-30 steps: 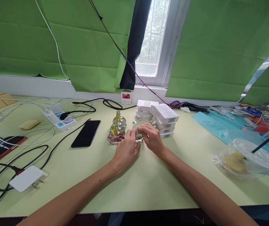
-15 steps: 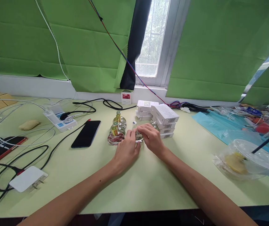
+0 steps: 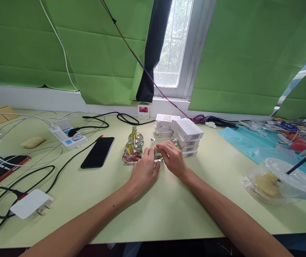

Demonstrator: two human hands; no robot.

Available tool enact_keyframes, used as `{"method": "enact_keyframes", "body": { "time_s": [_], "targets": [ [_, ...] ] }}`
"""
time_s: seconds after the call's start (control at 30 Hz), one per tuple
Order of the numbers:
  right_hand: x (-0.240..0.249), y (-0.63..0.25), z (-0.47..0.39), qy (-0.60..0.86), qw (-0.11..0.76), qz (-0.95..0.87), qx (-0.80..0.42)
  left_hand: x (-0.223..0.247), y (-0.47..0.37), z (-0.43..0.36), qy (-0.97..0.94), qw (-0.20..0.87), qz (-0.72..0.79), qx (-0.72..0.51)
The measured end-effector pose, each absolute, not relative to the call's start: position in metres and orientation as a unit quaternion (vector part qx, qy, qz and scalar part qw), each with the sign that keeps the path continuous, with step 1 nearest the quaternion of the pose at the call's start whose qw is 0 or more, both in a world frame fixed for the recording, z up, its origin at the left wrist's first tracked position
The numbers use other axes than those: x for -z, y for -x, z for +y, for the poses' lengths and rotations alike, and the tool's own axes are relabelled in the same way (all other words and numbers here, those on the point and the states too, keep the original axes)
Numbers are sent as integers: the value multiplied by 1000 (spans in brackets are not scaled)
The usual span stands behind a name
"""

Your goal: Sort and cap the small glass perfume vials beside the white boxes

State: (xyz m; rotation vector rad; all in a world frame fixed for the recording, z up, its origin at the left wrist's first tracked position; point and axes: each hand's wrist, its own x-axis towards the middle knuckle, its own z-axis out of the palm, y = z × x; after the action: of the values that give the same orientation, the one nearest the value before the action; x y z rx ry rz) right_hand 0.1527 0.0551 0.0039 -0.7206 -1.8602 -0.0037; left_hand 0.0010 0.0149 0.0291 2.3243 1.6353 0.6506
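A clear glass perfume bottle (image 3: 158,156) stands between my hands, partly covered by fingers. My left hand (image 3: 144,172) is closed around its left side. The fingertips of my right hand (image 3: 172,159) pinch together at its top; the small part under them is hidden. Just behind, a silver bottle top (image 3: 152,142) shows. To the left, several glass perfume bottles (image 3: 132,157) with gold collars stand in a row, the nearest beside my left fingers. Stacked white boxes (image 3: 189,130) with barcodes rise just beyond my right hand, with more glass partly visible next to them.
A black phone (image 3: 98,152) lies left of the bottles. Further left are a power strip (image 3: 68,135), cables and a white charger (image 3: 32,203). At right stand a lidded plastic cup (image 3: 286,178) in a bag and blue plastic sheeting (image 3: 238,142). A small box (image 3: 143,111) stands by the wall.
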Motion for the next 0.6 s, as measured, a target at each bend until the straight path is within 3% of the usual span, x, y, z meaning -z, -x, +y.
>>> {"method": "enact_keyframes", "body": {
  "time_s": [0.6],
  "targets": [
    [-7,-152,53,319,554,-769,-9,-31,-2,15,-793,109,559,-216]
  ]
}}
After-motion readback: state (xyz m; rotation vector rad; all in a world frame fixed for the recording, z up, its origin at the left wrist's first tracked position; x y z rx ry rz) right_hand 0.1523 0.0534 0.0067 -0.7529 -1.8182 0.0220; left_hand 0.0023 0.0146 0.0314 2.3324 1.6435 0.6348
